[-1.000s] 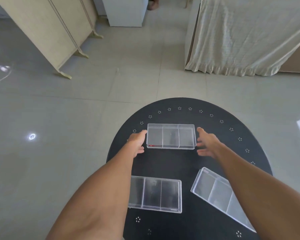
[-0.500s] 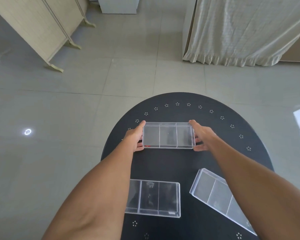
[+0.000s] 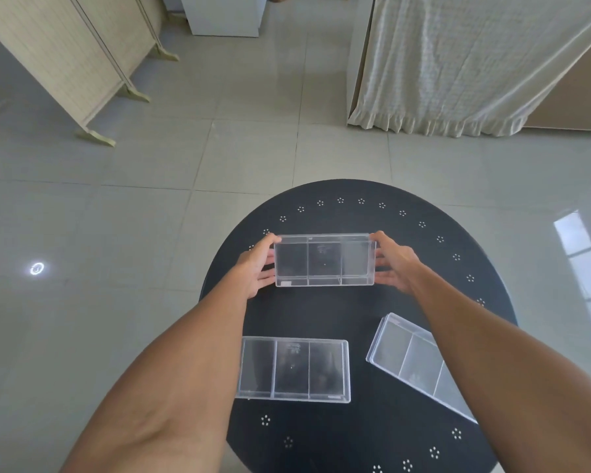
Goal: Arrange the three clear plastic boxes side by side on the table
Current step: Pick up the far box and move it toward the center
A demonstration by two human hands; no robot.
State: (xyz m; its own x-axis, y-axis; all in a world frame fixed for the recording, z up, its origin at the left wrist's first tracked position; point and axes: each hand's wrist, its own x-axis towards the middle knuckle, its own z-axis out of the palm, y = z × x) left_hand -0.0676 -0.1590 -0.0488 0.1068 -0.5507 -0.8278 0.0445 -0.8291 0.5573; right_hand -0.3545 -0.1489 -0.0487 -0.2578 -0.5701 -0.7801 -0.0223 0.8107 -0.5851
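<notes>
Three clear plastic boxes with three compartments each are over a round black table (image 3: 355,312). The far box (image 3: 325,260) is gripped at both short ends: my left hand (image 3: 257,268) holds its left end and my right hand (image 3: 394,264) its right end. It looks tilted toward me, slightly off the table. A second box (image 3: 292,369) lies flat at the near left, partly hidden by my left forearm. The third box (image 3: 420,365) lies at an angle at the near right, partly under my right forearm.
The table has small white dot patterns around its rim. Beyond it is a grey tiled floor, with a folding screen (image 3: 65,56) at the far left, a white cabinet (image 3: 224,15) at the back and a cream curtain (image 3: 458,63) at the far right.
My hands closed in from either side onto the ends of the far box. The box has since risen or tilted toward me, and looks larger in view.
</notes>
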